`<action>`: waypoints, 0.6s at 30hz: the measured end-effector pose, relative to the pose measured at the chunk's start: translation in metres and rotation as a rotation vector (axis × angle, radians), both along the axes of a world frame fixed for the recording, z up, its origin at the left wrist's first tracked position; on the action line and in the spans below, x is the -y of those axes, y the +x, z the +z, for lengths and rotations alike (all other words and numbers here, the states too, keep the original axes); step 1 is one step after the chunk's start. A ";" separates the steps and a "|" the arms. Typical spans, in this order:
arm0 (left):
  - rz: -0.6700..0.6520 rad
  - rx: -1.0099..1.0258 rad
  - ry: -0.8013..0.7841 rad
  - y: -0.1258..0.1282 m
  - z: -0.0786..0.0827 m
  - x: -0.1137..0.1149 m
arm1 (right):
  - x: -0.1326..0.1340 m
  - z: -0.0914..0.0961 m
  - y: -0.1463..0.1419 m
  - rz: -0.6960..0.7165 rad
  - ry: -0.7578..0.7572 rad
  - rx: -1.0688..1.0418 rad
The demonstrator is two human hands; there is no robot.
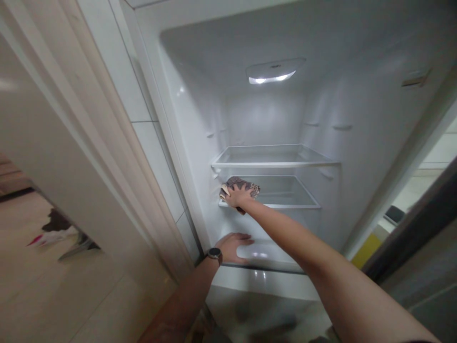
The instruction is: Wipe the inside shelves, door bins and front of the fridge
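My right hand (238, 196) reaches into a lit refrigerator (266, 114) and presses a crumpled, patterned brown cloth (254, 189) onto the left end of the lower glass shelf (291, 193). Its fingers spread over the cloth, part of which hangs past the shelf's front edge. Lower down, my left hand (230, 247), with a watch (214, 254) on the wrist, is near the inside left bottom of the refrigerator. Its fingers and thumb are apart with nothing between them. Whether its fingertips touch a surface is unclear.
An upper glass shelf (276, 164) sits just above the cloth. Overhead is the lamp (273, 74). At left stands a door frame (89, 124), with dark and white items (60, 233) on the floor beyond. The dark door edge (421, 228) runs along the right.
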State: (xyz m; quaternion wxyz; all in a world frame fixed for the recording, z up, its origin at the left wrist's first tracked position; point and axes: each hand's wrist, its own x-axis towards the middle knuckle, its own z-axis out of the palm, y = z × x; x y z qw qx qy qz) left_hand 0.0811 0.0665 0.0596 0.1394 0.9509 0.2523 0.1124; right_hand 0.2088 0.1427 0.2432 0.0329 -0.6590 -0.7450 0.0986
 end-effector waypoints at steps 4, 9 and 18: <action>0.000 -0.005 -0.003 -0.001 -0.001 -0.001 | -0.001 0.002 0.000 0.002 -0.028 0.015; -0.009 -0.007 -0.004 -0.001 -0.003 -0.003 | -0.013 0.000 0.004 0.007 -0.044 0.004; -0.010 -0.002 -0.011 -0.001 -0.002 -0.002 | -0.037 -0.006 0.007 -0.012 -0.046 0.009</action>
